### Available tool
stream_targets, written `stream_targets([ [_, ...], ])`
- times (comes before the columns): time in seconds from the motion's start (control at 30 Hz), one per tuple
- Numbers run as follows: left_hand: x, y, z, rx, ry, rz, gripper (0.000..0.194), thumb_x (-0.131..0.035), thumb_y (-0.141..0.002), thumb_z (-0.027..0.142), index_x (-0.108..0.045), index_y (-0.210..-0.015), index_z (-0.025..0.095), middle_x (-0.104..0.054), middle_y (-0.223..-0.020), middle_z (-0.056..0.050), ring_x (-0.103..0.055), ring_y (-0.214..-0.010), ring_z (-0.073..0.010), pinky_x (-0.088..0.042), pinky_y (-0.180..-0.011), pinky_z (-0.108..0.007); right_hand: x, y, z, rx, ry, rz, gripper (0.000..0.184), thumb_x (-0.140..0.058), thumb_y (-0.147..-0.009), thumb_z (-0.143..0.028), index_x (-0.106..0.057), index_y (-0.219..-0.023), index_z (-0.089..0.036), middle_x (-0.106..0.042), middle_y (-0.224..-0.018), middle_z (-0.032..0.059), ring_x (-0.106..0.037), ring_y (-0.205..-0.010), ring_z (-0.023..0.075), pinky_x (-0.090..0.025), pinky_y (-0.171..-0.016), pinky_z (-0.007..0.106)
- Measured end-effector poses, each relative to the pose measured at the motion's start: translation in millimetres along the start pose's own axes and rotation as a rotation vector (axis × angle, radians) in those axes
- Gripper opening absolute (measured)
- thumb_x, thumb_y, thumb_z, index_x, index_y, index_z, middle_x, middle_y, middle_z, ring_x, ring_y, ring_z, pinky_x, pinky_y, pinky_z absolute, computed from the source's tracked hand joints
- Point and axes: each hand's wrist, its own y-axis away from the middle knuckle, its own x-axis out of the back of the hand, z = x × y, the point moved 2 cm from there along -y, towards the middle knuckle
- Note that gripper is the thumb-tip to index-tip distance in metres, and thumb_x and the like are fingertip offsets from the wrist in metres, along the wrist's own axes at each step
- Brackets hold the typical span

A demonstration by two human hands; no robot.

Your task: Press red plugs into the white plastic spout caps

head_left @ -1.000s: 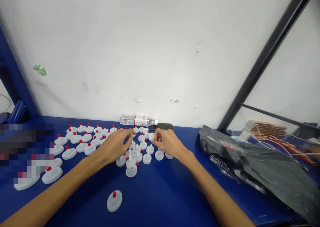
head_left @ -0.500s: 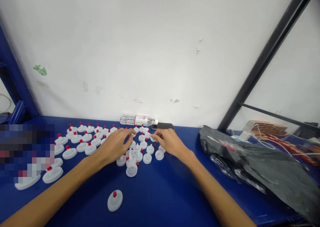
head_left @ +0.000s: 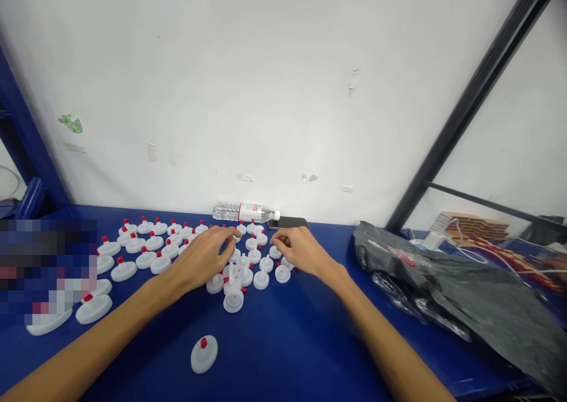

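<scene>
My left hand (head_left: 204, 254) rests among white round plastic lids with spouts, its thumb and forefinger apart in a curve. Nothing shows firmly gripped in it. Across from it, my right hand (head_left: 301, 248) has its fingertips drawn together just above a white lid (head_left: 275, 252). Anything pinched there is too small or hidden to make out. Between and below the hands lie uncapped lids (head_left: 261, 280), one of them turned over (head_left: 233, 301). Small red caps (head_left: 244, 290) lie loose among them. Many lids with red caps (head_left: 124, 270) stand to the left.
A clear water bottle (head_left: 250, 212) lies by the wall, beside a dark phone (head_left: 290, 222). One red-capped lid (head_left: 204, 355) sits near the front of the blue table (head_left: 283, 355). Grey plastic bags (head_left: 443, 284) cover the right side, near a black post (head_left: 469, 101).
My right hand's fingertips have shifted slightly, uncovering more of the white lid below them. A red cap near that hand is no longer where it was. My left hand stays nearly still.
</scene>
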Motion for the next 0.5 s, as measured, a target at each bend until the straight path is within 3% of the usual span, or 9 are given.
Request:
stream_targets([
  [0.2,6.6,-6,1,0.027,-0.006,0.03,0.041,-0.038,-0.102,0.042,-0.07,-0.118,0.023,-0.077,-0.116,-0.008,-0.067,-0.111,-0.0288,-0.053,-0.093,-0.04,9,0,6,-0.028,0.025,0.034,0.022,-0.058,-0.099,-0.022,-0.079,-0.095,-0.019,-0.078,-0.08,0.0031,-0.068,-0.068,0.018,-0.039,-0.064,0.027],
  [0.33,14.2,-29,-2,0.047,-0.031,0.046,0.039,-0.039,-0.102,0.035,-0.071,-0.118,0.02,-0.075,-0.123,-0.009,-0.066,-0.116,-0.0273,-0.052,-0.102,-0.041,11,-2,9,-0.062,0.063,0.09,0.022,-0.056,-0.101,-0.024,-0.078,-0.099,-0.02,-0.08,-0.086,0.0048,-0.07,-0.073,0.0197,-0.039,-0.065,0.028],
  [0.5,6.5,-71,-18,0.03,-0.107,-0.1,0.035,-0.065,-0.098,0.038,-0.066,-0.127,0.018,-0.067,-0.132,-0.01,-0.064,-0.12,-0.0262,-0.052,-0.104,-0.05,4,-2,7,-0.063,0.084,0.144,0.021,-0.054,-0.105,-0.024,-0.075,-0.107,-0.02,-0.079,-0.1,0.0056,-0.072,-0.09,0.021,-0.045,-0.078,0.028],
])
